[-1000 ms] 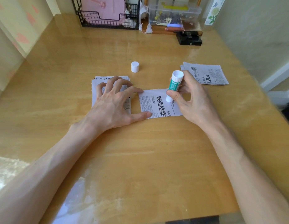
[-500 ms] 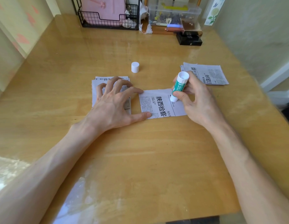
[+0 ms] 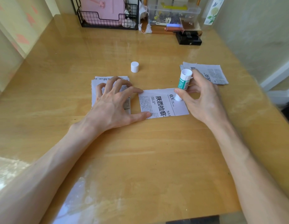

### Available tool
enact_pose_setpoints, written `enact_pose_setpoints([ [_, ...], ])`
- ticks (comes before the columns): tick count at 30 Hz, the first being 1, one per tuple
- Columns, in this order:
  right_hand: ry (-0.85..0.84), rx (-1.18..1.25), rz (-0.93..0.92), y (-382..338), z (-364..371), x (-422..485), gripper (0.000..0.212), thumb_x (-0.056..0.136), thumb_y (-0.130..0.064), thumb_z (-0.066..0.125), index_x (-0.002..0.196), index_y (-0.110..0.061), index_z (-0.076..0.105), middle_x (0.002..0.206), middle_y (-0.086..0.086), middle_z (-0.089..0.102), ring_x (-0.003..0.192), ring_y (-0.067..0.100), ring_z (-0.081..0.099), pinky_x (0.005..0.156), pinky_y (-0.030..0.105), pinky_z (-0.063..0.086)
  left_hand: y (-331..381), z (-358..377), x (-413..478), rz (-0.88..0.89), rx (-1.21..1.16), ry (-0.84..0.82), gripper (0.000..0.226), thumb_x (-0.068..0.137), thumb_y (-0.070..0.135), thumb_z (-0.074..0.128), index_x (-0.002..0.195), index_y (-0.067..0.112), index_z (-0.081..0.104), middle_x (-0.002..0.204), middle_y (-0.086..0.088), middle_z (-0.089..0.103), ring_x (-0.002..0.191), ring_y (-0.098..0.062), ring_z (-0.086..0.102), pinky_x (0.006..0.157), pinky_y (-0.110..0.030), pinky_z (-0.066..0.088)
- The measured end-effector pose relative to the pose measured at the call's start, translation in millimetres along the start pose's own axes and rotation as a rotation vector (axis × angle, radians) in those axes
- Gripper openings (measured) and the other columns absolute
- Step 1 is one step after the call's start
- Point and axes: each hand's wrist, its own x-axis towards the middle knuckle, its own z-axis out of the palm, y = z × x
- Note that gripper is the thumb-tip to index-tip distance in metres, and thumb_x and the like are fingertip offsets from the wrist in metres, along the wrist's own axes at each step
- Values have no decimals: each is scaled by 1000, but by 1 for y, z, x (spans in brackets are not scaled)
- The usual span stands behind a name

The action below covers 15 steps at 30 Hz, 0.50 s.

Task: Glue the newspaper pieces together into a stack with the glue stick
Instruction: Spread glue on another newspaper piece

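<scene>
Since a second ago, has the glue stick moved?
Yes. The glue stick has slid rightward across the newspaper piece, farther from the white cap.

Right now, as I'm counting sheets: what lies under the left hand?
A stack of newspaper pieces, pressed by the left hand; its thumb and forefinger also touch the single piece. The hand hides the stack's middle.

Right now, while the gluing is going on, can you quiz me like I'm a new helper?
1. True or false: the cap is on the glue stick.
2. The glue stick's tip touches: A the middle newspaper piece, B the cap, C nothing.
3. Fill in: the ___ hand holds the glue stick.
Key: 1 false; 2 A; 3 right hand.
</scene>
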Motion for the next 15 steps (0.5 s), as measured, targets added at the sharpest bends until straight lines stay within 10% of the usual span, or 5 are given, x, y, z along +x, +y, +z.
enact_pose_setpoints([
  [15, 291, 212, -22, 5, -12, 3, 26, 99, -24, 70, 116, -5, 63, 104, -2, 74, 97, 13, 75, 88, 27, 58, 1, -1, 1, -2, 1, -10, 82, 67, 98, 50, 133, 50, 56, 140, 14, 45, 148, -15, 24, 117, -43, 14],
])
